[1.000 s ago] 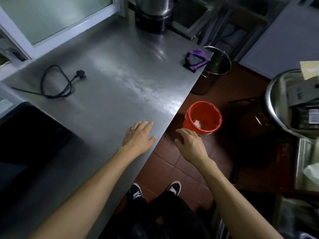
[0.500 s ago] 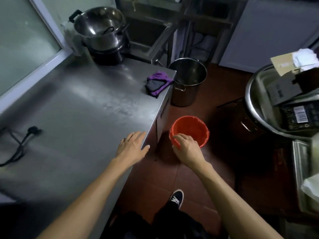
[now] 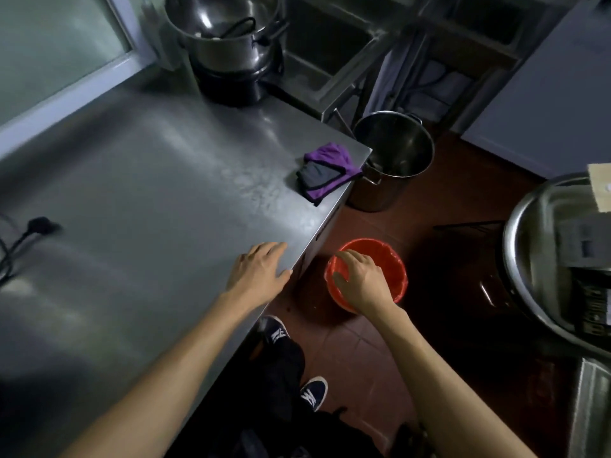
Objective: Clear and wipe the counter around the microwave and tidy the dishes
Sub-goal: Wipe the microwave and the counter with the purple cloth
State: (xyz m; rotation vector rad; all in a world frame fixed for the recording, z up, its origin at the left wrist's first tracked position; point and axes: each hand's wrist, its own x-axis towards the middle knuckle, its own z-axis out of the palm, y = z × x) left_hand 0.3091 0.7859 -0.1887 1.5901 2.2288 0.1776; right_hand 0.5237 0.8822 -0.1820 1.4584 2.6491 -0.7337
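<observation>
Bare brushed stainless-steel counter [image 3: 148, 200], faint smears toward its far right corner. Crumpled purple-and-grey cloth [image 3: 325, 173] lies at that corner, overhanging the right edge. Steel pot on black base [image 3: 228, 51] upright at far edge.

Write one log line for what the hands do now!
left hand: flat on counter edge | right hand: over red bucket | purple cloth: untouched
</observation>
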